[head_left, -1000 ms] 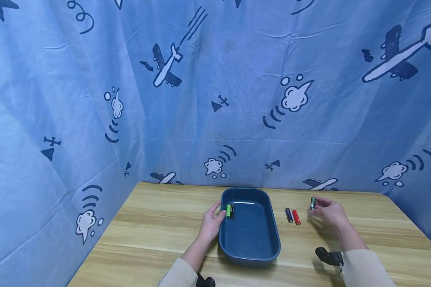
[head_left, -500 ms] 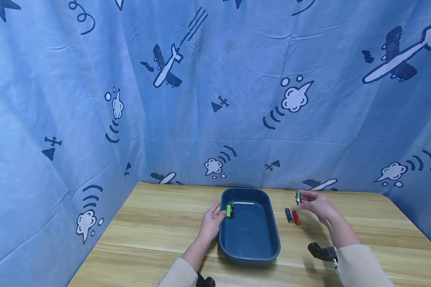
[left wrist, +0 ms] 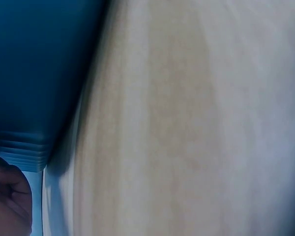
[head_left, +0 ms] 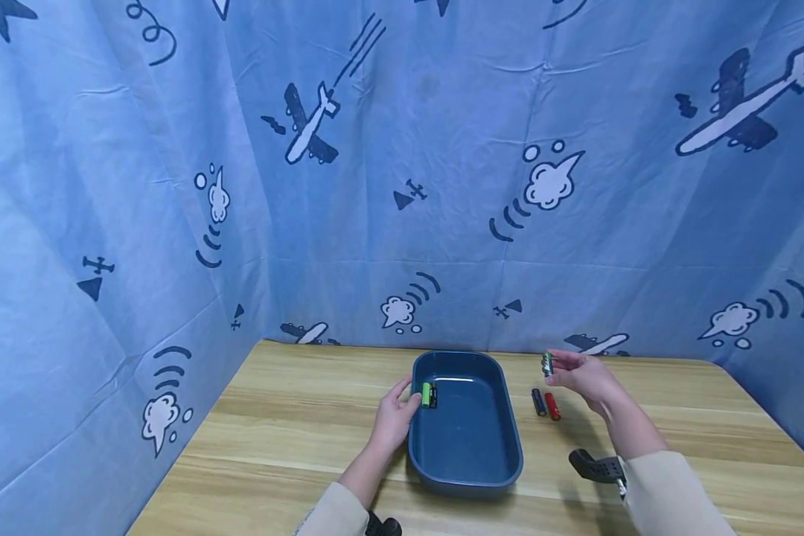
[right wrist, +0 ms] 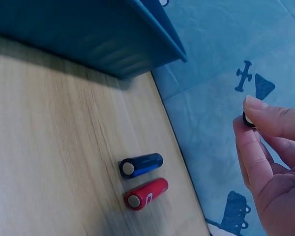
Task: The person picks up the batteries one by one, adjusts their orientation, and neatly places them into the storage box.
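Observation:
A deep blue plastic bin (head_left: 465,447) stands on the wooden table. Inside, by its left wall, lie a light green battery (head_left: 426,394) and a black battery (head_left: 433,395) side by side. My left hand (head_left: 394,423) grips the bin's left edge, thumb at the rim; the left wrist view shows only part of this hand (left wrist: 10,196). Between thumb and fingers, my right hand (head_left: 586,378) pinches a green-and-silver battery (head_left: 547,364) upright above the table, right of the bin. Below it lie a dark blue battery (head_left: 539,402) and a red battery (head_left: 552,406), also seen in the right wrist view.
The wood-grain table (head_left: 295,417) extends to both sides of the bin. A blue curtain (head_left: 375,223) printed with planes and clouds hangs behind the table's back edge and along the sides. A black wrist device (head_left: 596,467) sits at the right sleeve.
My right hand has moved left and slightly up with the green-and-silver battery, toward the bin. My left hand, the bin and the lying batteries have stayed put.

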